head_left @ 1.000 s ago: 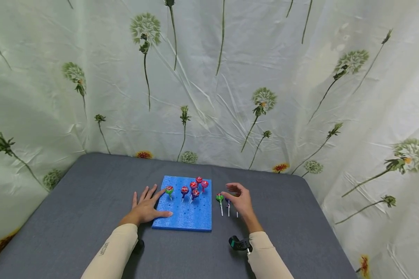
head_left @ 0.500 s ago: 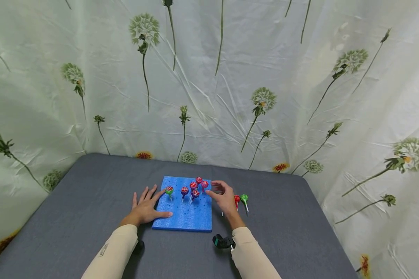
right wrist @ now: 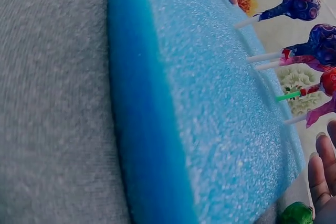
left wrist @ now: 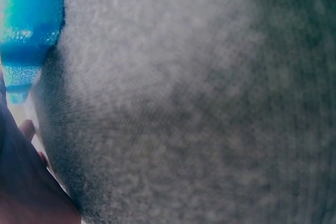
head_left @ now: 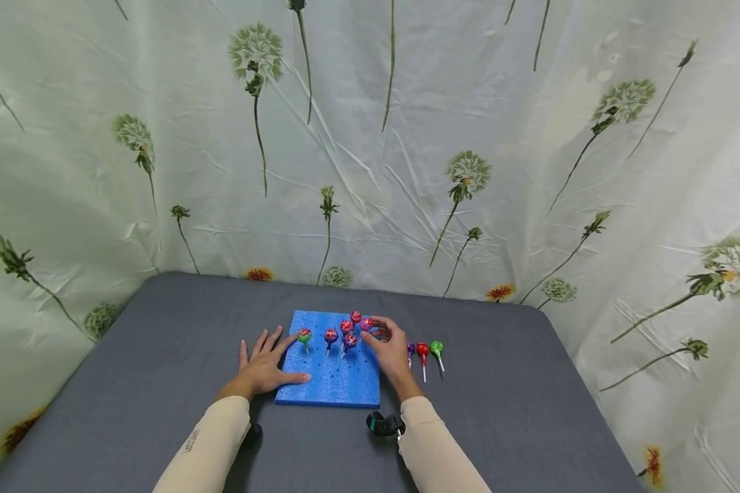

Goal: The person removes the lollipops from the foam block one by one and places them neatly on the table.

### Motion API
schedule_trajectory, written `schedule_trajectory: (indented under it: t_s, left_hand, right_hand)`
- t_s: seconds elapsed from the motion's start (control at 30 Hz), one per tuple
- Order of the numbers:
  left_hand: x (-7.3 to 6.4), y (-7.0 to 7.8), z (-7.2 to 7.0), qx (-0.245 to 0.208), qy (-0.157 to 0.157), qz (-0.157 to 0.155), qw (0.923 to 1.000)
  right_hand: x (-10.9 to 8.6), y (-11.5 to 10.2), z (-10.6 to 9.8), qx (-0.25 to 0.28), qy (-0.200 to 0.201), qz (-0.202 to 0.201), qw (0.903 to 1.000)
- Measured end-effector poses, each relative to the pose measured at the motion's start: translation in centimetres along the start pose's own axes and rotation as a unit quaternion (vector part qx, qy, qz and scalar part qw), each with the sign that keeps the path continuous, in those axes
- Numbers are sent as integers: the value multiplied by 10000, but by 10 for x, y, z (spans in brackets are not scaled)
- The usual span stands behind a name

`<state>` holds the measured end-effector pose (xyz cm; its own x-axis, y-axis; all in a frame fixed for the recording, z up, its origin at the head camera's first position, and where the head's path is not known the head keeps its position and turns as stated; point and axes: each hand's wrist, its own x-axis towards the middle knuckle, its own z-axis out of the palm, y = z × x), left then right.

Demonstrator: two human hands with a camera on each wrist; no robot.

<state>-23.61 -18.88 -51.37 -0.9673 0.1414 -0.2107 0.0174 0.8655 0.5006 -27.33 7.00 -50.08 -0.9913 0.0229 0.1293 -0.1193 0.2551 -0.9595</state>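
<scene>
My left hand (head_left: 262,373) rests with spread fingers on the left side of a blue foam board (head_left: 336,390); its index fingertip is next to a green lollipop (head_left: 304,335). Several lollipops stand upright in the board, among them a dark purple one (head_left: 330,335) and a red one (head_left: 355,317). At the board's right edge my right hand (head_left: 392,352) has thumb and fingers on either side of a pink lollipop (head_left: 366,324), with no grip visible. In the right wrist view its fingers (right wrist: 317,179) lie just below the pink wrapper (right wrist: 320,113).
On the grey table (head_left: 499,397), right of the right hand, lie a purple lollipop (head_left: 410,349), a red lollipop (head_left: 422,350) and a green lollipop (head_left: 436,348). Another green lollipop (right wrist: 296,213) shows below the fingers in the right wrist view. A flowered curtain (head_left: 370,157) hangs behind.
My right hand has moved left from above the loose lollipops to the pink lollipop at the board's edge, uncovering the red and green ones. The left hand has stayed on the board.
</scene>
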Motion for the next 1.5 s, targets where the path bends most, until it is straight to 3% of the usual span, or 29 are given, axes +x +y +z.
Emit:
schedule_trajectory:
  t_s: [0.17,0.43,0.7,1.03,1.23,1.5]
  left_hand:
    - [1,1,1,42,-18,21,10000]
    - [1,7,4,116,-37,53,9999]
    - [5,4,6,72,-146,12,9999]
    - [6,0,5,-45,4,126,9999]
    - [0,1,1,-13,38,129,9999]
    - [3,-6,4,-123,13,87,9999]
  right_hand:
    - [1,2,-1,-27,147,67,9999]
    - [5,10,-5,-194,222,-264,9992]
    - [5,7,-8,-143,360,-167,9991]
    - [1,2,-10,46,527,-241,9983]
    - [-3,0,-12,252,487,-315,9980]
    - [-13,0,-23,414,269,-456,9977]
